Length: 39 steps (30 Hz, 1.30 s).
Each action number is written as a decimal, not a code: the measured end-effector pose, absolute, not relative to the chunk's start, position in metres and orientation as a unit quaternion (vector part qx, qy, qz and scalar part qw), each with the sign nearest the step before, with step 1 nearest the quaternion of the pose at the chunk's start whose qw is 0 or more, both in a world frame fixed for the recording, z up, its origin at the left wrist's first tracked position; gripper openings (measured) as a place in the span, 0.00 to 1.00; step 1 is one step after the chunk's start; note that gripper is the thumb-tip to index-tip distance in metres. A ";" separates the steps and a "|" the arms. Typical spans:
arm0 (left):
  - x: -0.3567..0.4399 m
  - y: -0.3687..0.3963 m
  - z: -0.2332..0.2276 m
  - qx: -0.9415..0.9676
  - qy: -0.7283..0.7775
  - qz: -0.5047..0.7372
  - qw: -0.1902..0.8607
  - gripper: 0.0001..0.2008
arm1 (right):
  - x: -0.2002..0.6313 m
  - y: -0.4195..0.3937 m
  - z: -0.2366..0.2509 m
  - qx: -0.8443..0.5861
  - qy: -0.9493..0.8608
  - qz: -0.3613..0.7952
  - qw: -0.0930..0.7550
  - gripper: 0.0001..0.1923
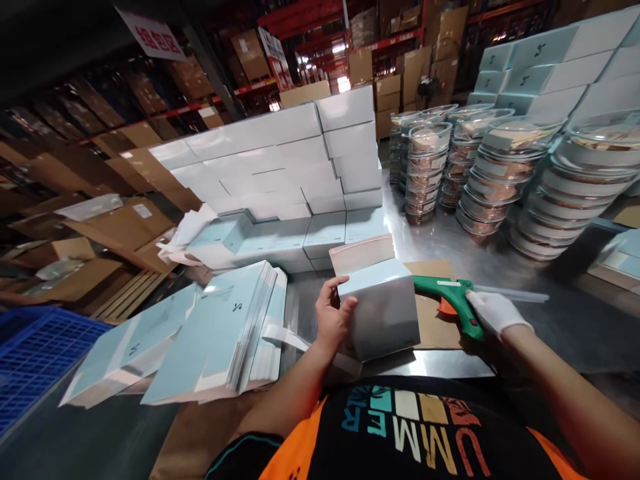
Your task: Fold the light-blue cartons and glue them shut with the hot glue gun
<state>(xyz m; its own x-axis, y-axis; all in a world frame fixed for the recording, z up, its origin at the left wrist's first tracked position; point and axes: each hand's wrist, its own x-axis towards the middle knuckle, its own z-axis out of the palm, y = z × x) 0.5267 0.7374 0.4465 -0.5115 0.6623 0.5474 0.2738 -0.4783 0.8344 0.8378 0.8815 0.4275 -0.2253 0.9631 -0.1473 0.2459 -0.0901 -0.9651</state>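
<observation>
Steel worktable [500, 267], brushed metal, reflective, spanning centre to right of frame. Brown cardboard sheet [440, 320] flat on it at centre.

Left hand [333, 317], bare, just left of centre: fingers wrapped over the left top edge of a pale blue carton [383, 313], thumb on its near face; grasping. Carton upright on the cardboard sheet, lid flap raised at the back.

Right hand [495, 312], white glove, right of centre: clenched around the grip of a green hot-glue gun [450, 297] with orange trigger. Nozzle pointing left, at the carton's right upper edge; contact not resolvable. Clear glue stick [515, 293] protruding from the gun's rear toward the right.

Lower left: fanned stack of flat, unfolded carton blanks [220, 333], pale blue. Far lower left: blue plastic crate [35, 360].

Centre, behind the carton: wall of assembled white and pale blue boxes [300, 173], several tiers. Upper right: second wall of the same boxes [550, 67].

Right of centre to right edge: columns of stacked round clear-lidded containers [500, 173] on the table.

Room: warehouse. Red-framed racking [310, 17] along the top, loaded with brown shipping cartons. Flattened cardboard [115, 227] heaped at left. White sign with red characters [153, 33] at upper left. Dim light, bright spots at top centre.

Bottom edge: black and orange shirt [410, 433] with coloured lettering.
</observation>
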 end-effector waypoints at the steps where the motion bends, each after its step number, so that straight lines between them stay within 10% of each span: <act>1: 0.526 0.737 0.446 0.477 0.494 0.714 0.134 0.31 | 0.838 0.882 0.429 -0.534 -0.592 0.485 0.358 0.20; 17: 0.516 0.743 0.422 0.582 0.404 0.701 0.086 0.25 | 0.743 0.854 0.456 -0.190 -0.779 0.446 0.398 0.35; 26: 0.500 0.736 0.444 0.695 0.376 0.606 0.093 0.14 | 0.756 0.841 0.456 -0.056 -0.819 0.395 0.412 0.11; 30: 0.505 0.734 0.437 0.611 0.435 0.646 0.143 0.29 | 0.752 0.837 0.458 -0.096 -0.799 0.404 0.435 0.10; 34: 0.513 0.723 0.409 0.493 0.526 0.614 0.321 0.60 | 0.751 0.841 0.452 -0.259 -0.709 0.411 0.510 0.22; 39: 0.503 0.691 0.430 0.394 0.562 0.587 0.429 0.46 | 0.752 0.851 0.449 -0.365 -0.618 0.518 0.465 0.56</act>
